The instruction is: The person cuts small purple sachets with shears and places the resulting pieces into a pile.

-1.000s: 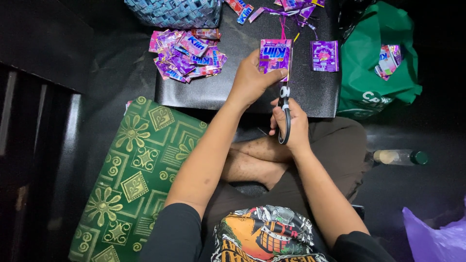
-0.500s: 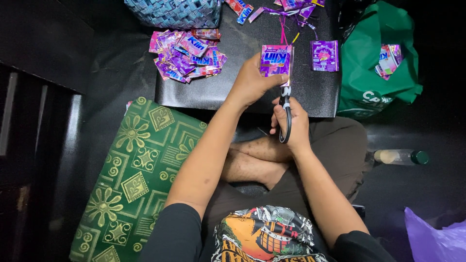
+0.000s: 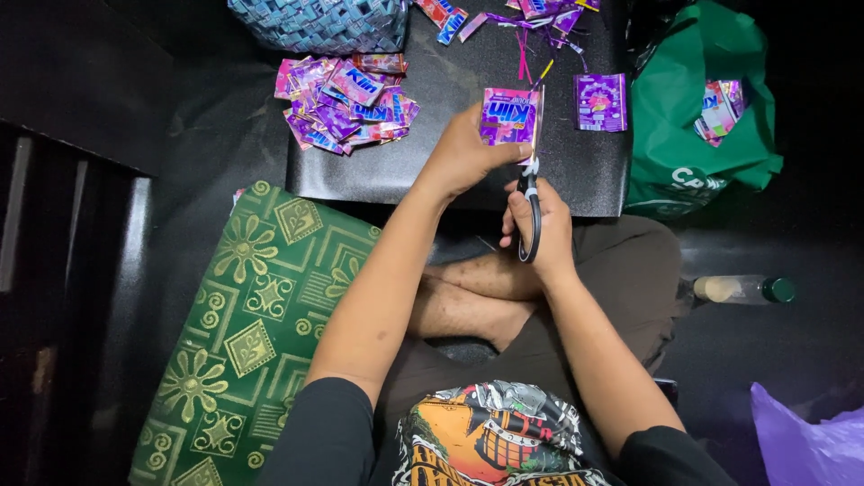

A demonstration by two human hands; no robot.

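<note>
The left hand [image 3: 463,157] held a purple sachet wrapper [image 3: 509,115] over the black mat [image 3: 450,175], its fingers closed on the wrapper's left part. The right hand [image 3: 540,225] gripped black-handled scissors [image 3: 531,202], fingers curled through the handles, and the blades met the wrapper's right edge. A pile of cut wrappers [image 3: 346,101] lay on the mat to the left, near a woven blue basket [image 3: 315,22].
</note>
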